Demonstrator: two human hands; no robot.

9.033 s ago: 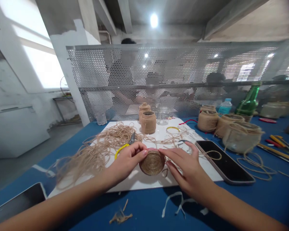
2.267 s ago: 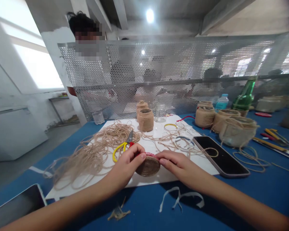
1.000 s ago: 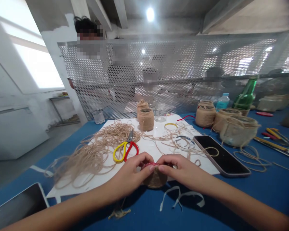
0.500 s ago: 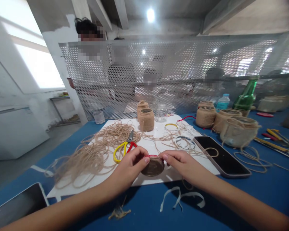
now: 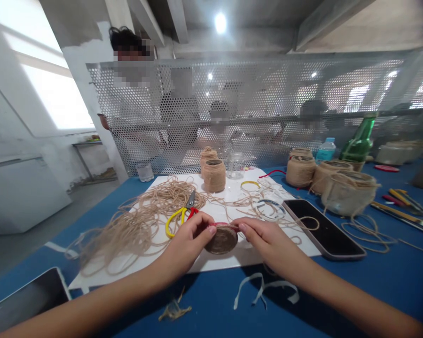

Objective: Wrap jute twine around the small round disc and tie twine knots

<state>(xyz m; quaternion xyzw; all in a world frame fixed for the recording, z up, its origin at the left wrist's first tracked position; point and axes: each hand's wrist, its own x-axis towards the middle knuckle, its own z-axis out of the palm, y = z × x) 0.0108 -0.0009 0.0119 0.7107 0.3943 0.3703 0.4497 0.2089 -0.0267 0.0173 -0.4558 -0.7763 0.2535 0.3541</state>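
Note:
A round brown jar lid [image 5: 221, 240] with a red edge is tilted up above the front of the white sheet. My left hand [image 5: 193, 234] grips its left side, thumb on the face and fingers behind. On the lid's upper right edge, the thumb and fingertips of my right hand [image 5: 259, 234] pinch a strand of twine [image 5: 234, 227]. A loose end of twine hangs faintly below the right wrist. Just behind my left hand lie scissors [image 5: 176, 220] with yellow and red handles, beside a big tangle of twine [image 5: 137, 220].
A twine-wrapped jar [image 5: 215, 176] and a clear glass jar [image 5: 236, 166] stand behind. To the right are a phone [image 5: 324, 230], more wrapped jars [image 5: 301, 170] and a green bottle [image 5: 360, 141]. A tablet-like device [image 5: 28, 295] lies front left. People sit beyond a perforated metal screen [image 5: 254, 117].
The lid has risen slightly and shifted a little left in my hands. My right fingertips have drawn a bit closer to its upper edge, and more red edge shows.

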